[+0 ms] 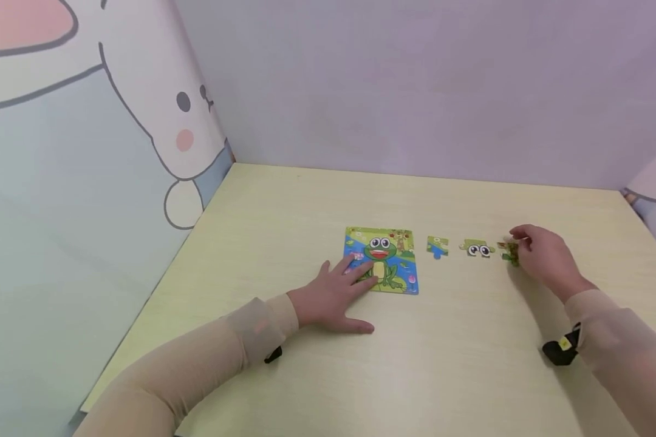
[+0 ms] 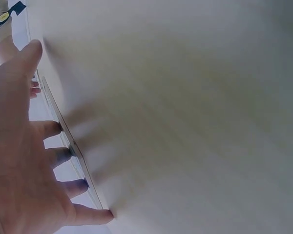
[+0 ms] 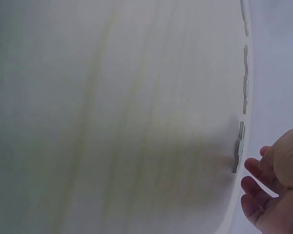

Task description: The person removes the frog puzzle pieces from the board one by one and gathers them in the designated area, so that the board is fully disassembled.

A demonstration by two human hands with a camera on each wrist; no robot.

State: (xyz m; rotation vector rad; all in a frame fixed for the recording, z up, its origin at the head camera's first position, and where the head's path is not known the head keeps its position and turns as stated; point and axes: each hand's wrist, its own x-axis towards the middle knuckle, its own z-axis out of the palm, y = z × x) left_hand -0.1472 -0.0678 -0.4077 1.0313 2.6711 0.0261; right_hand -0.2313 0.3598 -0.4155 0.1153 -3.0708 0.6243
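A square frog picture puzzle lies on the table, green and blue with a smiling frog. My left hand rests on its lower left part, fingers spread and straight, thumb out to the side on the table. In the left wrist view the fingertips of the left hand press down along the puzzle's edge. At the right, my right hand is beside a green and brown puzzle piece, partly covering it. In the right wrist view the fingers of the right hand are loosely bent, with the piece flat on the table just apart from them.
Between the hands lie a blue-green puzzle piece with a tab pointing down and a green piece with frog eyes. A pale wood table carries everything. A lilac wall stands behind it, and a cartoon-printed panel at the left.
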